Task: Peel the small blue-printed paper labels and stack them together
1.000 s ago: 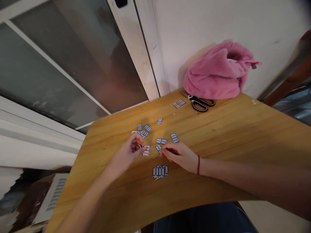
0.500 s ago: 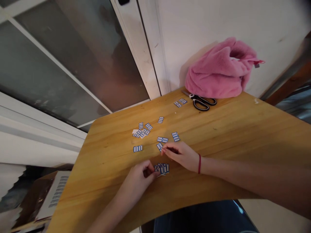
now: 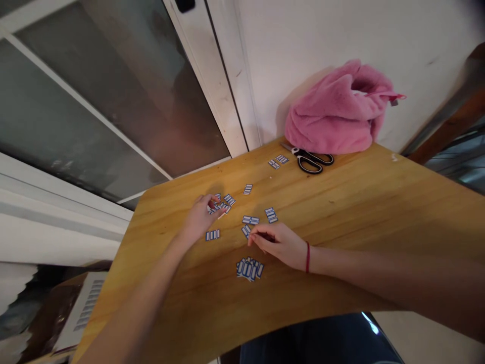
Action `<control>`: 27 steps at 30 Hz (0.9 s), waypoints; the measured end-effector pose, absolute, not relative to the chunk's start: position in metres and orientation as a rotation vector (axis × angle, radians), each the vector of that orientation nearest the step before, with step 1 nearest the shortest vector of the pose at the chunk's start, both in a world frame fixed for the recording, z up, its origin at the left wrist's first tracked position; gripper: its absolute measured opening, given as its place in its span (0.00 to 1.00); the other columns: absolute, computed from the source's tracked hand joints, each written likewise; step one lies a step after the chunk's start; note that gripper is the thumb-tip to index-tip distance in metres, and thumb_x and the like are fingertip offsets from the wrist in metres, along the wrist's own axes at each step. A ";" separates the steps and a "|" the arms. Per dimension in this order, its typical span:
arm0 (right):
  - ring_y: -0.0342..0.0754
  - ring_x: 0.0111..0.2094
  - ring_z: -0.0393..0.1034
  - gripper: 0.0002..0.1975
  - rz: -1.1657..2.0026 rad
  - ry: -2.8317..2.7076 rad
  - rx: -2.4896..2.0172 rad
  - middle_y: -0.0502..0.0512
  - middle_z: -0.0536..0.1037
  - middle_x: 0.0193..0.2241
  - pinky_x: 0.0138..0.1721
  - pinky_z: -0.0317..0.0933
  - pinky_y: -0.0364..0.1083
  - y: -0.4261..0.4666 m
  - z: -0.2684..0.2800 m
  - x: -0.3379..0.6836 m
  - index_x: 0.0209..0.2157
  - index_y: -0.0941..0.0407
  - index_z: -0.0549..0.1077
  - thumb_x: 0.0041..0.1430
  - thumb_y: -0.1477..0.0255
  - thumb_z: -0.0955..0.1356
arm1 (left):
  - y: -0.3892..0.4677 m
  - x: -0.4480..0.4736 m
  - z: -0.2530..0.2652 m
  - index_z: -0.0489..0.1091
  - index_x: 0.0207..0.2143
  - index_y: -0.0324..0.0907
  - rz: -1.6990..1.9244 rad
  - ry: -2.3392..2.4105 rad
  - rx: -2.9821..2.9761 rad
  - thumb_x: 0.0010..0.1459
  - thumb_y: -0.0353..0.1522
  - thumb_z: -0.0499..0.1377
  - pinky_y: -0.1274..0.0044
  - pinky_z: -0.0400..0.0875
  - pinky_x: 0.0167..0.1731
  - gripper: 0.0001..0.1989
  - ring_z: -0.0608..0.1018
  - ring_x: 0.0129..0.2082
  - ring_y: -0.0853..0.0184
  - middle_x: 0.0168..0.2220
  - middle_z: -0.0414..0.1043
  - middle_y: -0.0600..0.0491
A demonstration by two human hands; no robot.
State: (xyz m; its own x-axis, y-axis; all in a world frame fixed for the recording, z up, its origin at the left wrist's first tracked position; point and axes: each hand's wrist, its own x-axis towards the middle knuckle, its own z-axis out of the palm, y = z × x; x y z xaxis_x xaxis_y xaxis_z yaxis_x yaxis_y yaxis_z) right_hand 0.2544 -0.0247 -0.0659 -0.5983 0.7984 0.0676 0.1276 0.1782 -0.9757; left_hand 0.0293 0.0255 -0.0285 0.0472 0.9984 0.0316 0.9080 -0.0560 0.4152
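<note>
My left hand [image 3: 200,217] reaches over a heap of small blue-and-white paper labels [image 3: 227,207] on the left of the table, thumb and forefinger apart around part of it. My right hand [image 3: 279,242] rests on the wood with its fingers pinched together; whatever is between them is hidden. Just beyond those fingertips lies one loose label [image 3: 246,231], partly covered. Nearer to me sits another overlapping pile of labels [image 3: 250,269], with neither hand on it. A single label [image 3: 212,235] lies below my left hand.
Black-handled scissors [image 3: 308,161] lie near the back edge, against a pink plush bag [image 3: 335,114] by the wall. More labels [image 3: 271,215] are scattered over the wooden table [image 3: 341,212]. A frosted glass door [image 3: 151,91] stands behind it, and a box [image 3: 81,308] is at the lower left.
My left hand has left the near pile and moved up and away to the far heap, uncovering the near pile. My right hand stays in nearly the same spot, still pinched.
</note>
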 end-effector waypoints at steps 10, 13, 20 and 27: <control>0.37 0.20 0.55 0.11 1.459 -1.867 -0.840 0.46 0.63 0.18 0.22 0.48 0.38 -0.025 -0.066 0.255 0.30 0.61 0.71 0.61 0.72 0.61 | 0.065 0.024 -0.046 0.71 0.32 0.37 0.211 2.026 2.046 0.43 0.34 0.65 0.75 0.64 0.34 0.13 0.72 0.34 0.63 0.33 0.69 0.48; 0.38 0.21 0.56 0.11 1.449 -1.878 -0.850 0.47 0.64 0.18 0.23 0.48 0.38 -0.025 -0.067 0.256 0.30 0.60 0.71 0.61 0.71 0.61 | 0.068 0.028 -0.040 0.70 0.28 0.38 0.213 1.993 2.048 0.40 0.32 0.65 0.76 0.64 0.33 0.11 0.71 0.33 0.64 0.31 0.70 0.50; 0.37 0.20 0.55 0.11 1.447 -1.883 -0.848 0.46 0.63 0.17 0.22 0.48 0.38 -0.025 -0.065 0.257 0.30 0.61 0.72 0.60 0.72 0.61 | 0.062 0.030 -0.041 0.67 0.26 0.40 0.288 1.938 2.031 0.44 0.32 0.61 0.78 0.61 0.28 0.06 0.71 0.28 0.68 0.28 0.71 0.54; 0.37 0.20 0.55 0.10 1.484 -1.856 -0.836 0.46 0.63 0.18 0.23 0.48 0.38 -0.025 -0.063 0.256 0.30 0.61 0.71 0.60 0.71 0.61 | 0.051 0.035 -0.022 0.71 0.28 0.41 0.284 1.994 1.958 0.49 0.33 0.59 0.79 0.60 0.27 0.05 0.71 0.26 0.68 0.26 0.72 0.54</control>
State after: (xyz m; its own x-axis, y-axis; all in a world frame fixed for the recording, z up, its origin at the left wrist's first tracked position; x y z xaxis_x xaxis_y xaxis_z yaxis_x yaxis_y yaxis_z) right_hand 0.2560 -0.0249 -0.0634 -0.6126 0.7868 0.0757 0.0993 0.1717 -0.9801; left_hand 0.0354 0.0514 -0.0218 0.0002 0.9955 -0.0947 0.9296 0.0347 0.3670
